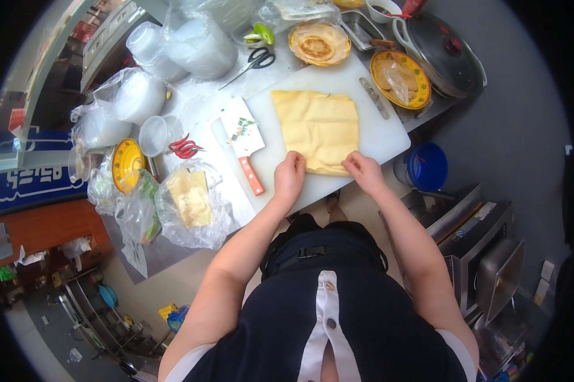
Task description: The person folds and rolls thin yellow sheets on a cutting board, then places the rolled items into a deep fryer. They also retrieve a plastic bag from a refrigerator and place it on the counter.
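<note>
A creased, roughly square yellow sheet, apparently tofu skin (318,124), lies on a white plastic cutting board (387,136). My left hand (289,176) pinches its near left corner between thumb and fingers. At the near right corner, my right hand (365,171) grips the same sheet. The near edge between my hands looks slightly folded or raised. Left of the sheet, a cleaver (245,143) with a red handle rests on the board, with chopped green and brown bits on its blade. My fingertips partly hide the sheet's near corners.
Scissors (251,66), red chillies (187,147) and a plastic bag of yellow sheets (191,196) lie on the table. Flatbreads (318,45) fill a basket at the back. A yellow plate (426,88) and a lidded pan (447,52) stand right. A blue bucket (428,167) is below.
</note>
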`<control>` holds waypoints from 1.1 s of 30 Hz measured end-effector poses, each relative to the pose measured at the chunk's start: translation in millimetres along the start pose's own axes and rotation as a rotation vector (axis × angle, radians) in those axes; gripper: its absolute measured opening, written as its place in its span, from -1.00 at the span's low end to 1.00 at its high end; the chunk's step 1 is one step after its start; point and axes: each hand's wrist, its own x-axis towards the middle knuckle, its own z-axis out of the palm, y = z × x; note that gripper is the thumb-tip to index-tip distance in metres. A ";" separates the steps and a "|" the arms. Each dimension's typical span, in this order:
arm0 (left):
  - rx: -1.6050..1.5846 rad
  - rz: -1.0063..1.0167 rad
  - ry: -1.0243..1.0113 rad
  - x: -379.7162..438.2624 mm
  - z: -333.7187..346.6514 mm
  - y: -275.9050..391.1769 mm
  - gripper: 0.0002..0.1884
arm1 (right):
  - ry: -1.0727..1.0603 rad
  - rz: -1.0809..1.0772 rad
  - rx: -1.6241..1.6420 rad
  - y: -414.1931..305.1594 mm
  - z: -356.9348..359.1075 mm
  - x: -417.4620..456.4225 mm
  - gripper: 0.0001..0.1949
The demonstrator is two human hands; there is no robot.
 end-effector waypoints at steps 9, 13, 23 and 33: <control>-0.390 0.108 -0.133 -14.2 -4.0 -16.7 -0.80 | 0.007 -0.415 -0.136 -14.2 7.6 -10.1 -0.84; -0.176 0.149 -0.169 -14.0 -13.7 -10.1 -0.77 | 0.063 -0.362 -0.125 -18.9 10.5 -12.5 -0.87; 0.246 0.088 -0.018 2.1 -2.6 3.9 -0.85 | 0.191 -0.241 -0.399 1.1 20.4 1.2 -0.73; 0.410 0.169 0.023 2.5 4.3 7.5 -0.88 | 0.339 -0.288 -0.427 14.6 18.3 -1.6 -0.67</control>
